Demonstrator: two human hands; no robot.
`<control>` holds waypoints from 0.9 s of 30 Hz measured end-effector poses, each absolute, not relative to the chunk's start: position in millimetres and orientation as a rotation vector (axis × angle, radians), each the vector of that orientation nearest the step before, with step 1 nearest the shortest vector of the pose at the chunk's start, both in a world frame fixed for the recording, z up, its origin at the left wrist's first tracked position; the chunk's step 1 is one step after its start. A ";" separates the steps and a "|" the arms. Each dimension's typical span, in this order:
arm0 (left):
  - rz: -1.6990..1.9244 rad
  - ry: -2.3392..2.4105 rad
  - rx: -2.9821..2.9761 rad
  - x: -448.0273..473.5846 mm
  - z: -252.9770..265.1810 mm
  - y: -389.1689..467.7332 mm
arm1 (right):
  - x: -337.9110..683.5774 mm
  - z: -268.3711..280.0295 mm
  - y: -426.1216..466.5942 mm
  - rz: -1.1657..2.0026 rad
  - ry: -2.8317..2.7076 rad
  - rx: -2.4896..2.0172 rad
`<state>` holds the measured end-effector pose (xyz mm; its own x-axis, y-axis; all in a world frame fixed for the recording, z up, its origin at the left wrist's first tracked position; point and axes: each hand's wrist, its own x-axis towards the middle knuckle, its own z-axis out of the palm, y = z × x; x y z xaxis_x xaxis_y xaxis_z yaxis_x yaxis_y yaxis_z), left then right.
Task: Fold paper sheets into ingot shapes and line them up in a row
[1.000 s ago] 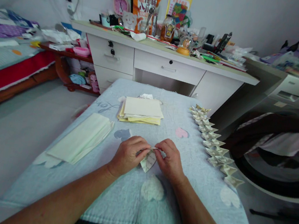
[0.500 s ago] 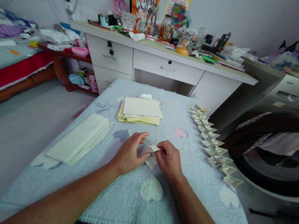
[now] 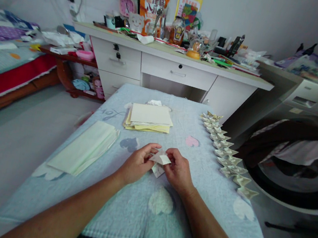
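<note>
both bare forearms reach in from the bottom corners of the view and slope inward, so the hands meet just above the blue cloth [image 3: 123, 219] on the table. the left hand [image 3: 138, 162] is half curled, forefinger arched above and thumb below, with the left side of a small folded paper [image 3: 160, 158] between them. the right hand [image 3: 179, 171] is more closed, its thumb and bent fingers gripping the paper's right side. the paper sits between the two hands, a flap standing out on top and a pointed part hanging beneath.

to the left lies a slanted stack of pale green sheets [image 3: 82, 148]; to the right, a row of folded paper pieces [image 3: 226, 151] runs away along the table edge. past the hands is a pile of cream and yellow sheets [image 3: 151, 115].

beyond, at right, the washing machine [image 3: 302, 89] has its round opening facing out, with dark and pale clothes [image 3: 283, 145] in and over it. at left, a pink basin [image 3: 85, 55] sits on a low reddish stand; its contents can't be made out. on the white desk [image 3: 174, 69] stand a jar [image 3: 177, 32] with amber-brown contents and an upright orange bag [image 3: 152, 5].
</note>
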<state>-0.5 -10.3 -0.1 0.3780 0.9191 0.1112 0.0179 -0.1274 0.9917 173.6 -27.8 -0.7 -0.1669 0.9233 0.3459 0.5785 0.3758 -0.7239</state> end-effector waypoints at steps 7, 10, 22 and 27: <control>0.986 0.869 1.455 0.3 3.5 -12.2 | 171.6 -2.1 -27.1 0.610 -1.775 -1.334; 0.998 0.860 1.476 0.4 2.5 -12.0 | 170.7 -1.2 -26.0 0.612 -1.751 -1.387; 0.948 0.864 1.521 3.0 -0.4 -13.1 | 167.4 0.3 -25.9 0.625 -1.719 -1.357; 0.960 0.791 1.425 1.5 0.8 -10.5 | 167.9 -0.7 -27.5 0.566 -1.753 -1.331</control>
